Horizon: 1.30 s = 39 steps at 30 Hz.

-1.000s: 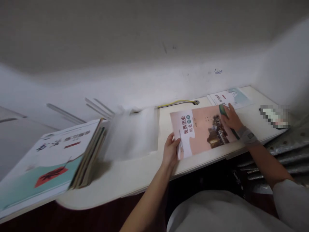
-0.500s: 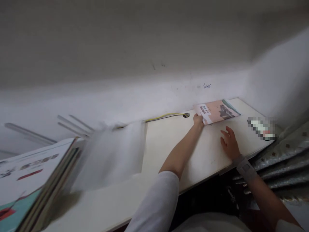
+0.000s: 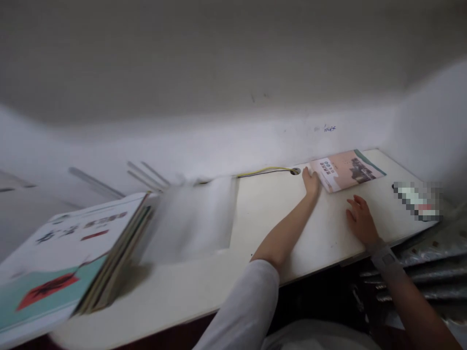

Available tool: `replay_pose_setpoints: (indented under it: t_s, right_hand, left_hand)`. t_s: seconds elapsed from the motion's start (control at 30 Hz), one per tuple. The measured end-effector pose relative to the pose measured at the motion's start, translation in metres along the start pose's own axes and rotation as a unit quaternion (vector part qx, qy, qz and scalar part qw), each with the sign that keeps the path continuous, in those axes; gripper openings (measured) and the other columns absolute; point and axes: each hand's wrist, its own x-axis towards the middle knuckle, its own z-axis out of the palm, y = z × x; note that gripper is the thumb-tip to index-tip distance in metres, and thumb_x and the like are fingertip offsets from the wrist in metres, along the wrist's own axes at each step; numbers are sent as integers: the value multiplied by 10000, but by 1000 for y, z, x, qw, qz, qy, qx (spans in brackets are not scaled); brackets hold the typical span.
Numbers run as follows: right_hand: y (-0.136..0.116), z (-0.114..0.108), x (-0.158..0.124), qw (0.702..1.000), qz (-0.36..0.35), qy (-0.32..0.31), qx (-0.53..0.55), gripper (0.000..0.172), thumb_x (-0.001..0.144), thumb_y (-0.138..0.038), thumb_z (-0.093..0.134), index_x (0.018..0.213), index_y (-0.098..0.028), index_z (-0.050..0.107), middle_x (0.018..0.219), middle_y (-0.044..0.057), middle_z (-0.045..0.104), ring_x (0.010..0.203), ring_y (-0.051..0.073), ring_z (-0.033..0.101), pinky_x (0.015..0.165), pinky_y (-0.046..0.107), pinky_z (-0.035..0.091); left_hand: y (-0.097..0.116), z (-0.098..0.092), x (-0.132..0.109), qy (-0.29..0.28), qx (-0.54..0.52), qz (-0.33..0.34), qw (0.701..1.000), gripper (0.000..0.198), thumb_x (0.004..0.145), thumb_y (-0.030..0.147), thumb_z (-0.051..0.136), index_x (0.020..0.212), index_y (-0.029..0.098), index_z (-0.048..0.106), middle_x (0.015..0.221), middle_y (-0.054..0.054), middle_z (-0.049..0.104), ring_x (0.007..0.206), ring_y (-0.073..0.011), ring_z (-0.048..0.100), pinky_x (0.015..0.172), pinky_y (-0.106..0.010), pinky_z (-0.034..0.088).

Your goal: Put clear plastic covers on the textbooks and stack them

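Observation:
A textbook with a pink cover and a dark picture (image 3: 350, 170) lies on the white tabletop (image 3: 266, 214), close to the wall. At its left edge is my left hand (image 3: 311, 182), touching the side of the book with its fingers stretched out and not wrapped round it. My right hand (image 3: 361, 221), with a band on the wrist, hovers in front of the book. Its fingers are apart and slightly curled, and they hold nothing.
To the left stands a stack of large books (image 3: 83, 248). Beside it lies a translucent whitish sheet (image 3: 193, 218). A yellow cable (image 3: 266, 170) runs along the wall into a round hole (image 3: 295, 171). A pixelated phone-like object (image 3: 418, 201) rests at the right, above silvery wrapped stuff (image 3: 430, 250).
The view has swung left, so things appear further right. My left hand has loosened from the book's corner to its left edge. The right hand stays in front, open.

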Motion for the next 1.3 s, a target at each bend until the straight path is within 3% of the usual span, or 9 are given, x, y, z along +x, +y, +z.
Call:
replay_pose_setpoints:
  t_s: [0.23,0.37,0.43,0.5,0.9,1.07,1.13,1.23,1.3]
  right_hand:
    - [15,4,-5,997,-54,-32,-47,358,895,-324,459,1191,-162,579,1212,184,540,1126,309,530,943,527,479]
    - [20,4,-5,994,-74,-49,-71,348,889,-344,456,1134,-154,614,1188,180,562,1084,306,559,924,512,493]
    - [22,3,-4,992,-83,-51,-77,349,886,-353,454,1105,-146,630,1176,183,570,1062,307,571,915,506,499]
    - [21,1,-3,992,-92,-47,-76,346,886,-358,449,1085,-147,638,1173,181,576,1050,305,580,914,501,501]
    - [-67,18,-24,979,-159,-127,-32,296,914,-302,437,1096,-194,643,1129,136,649,1041,276,606,903,468,506]
    - [-88,24,-25,977,-155,-142,-39,307,911,-295,458,1130,-168,631,1107,151,660,1042,302,610,914,494,497]
    - [-104,32,-30,981,-143,-134,7,408,905,-338,485,1263,-151,546,1169,176,634,1101,318,592,941,510,489]
    - [-143,46,-41,982,-109,-122,99,746,853,-438,568,1472,-154,263,1362,214,499,1238,349,511,974,539,477]
    - [-168,53,-48,979,-74,-109,156,881,849,-449,566,1521,-179,63,1458,218,382,1290,350,466,972,540,487]
  left_hand:
    - [93,-178,-30,48,231,108,966,402,757,180,668,1152,162,596,1443,-190,449,1450,-330,187,1115,-466,277]
    - [108,-270,-70,123,681,-18,722,538,808,252,613,1292,62,473,1484,-320,305,1383,-411,310,962,-468,428]
    - [107,-294,-87,117,730,-66,670,472,845,320,577,1232,56,523,1329,-325,497,1240,-385,506,911,-439,460]
    - [105,-307,-98,107,733,-75,667,401,876,393,530,1123,84,597,1149,-277,631,1100,-361,609,869,-425,479]
    - [112,-326,-103,163,728,-35,665,310,887,206,415,926,132,714,1004,-232,699,984,-321,661,785,-356,481]
    - [128,-306,-115,193,704,4,683,315,925,241,377,986,148,671,1017,-201,697,989,-309,658,790,-367,479]
    - [127,-279,-124,166,661,31,731,269,932,250,397,973,167,649,925,-152,714,885,-267,685,752,-335,487]
    - [119,-222,-147,49,434,92,895,170,927,266,461,906,175,603,767,-75,694,624,-180,669,629,-275,489]
    - [116,-183,-169,-41,277,126,952,150,915,319,514,887,186,578,723,-35,670,581,-148,649,585,-245,486]
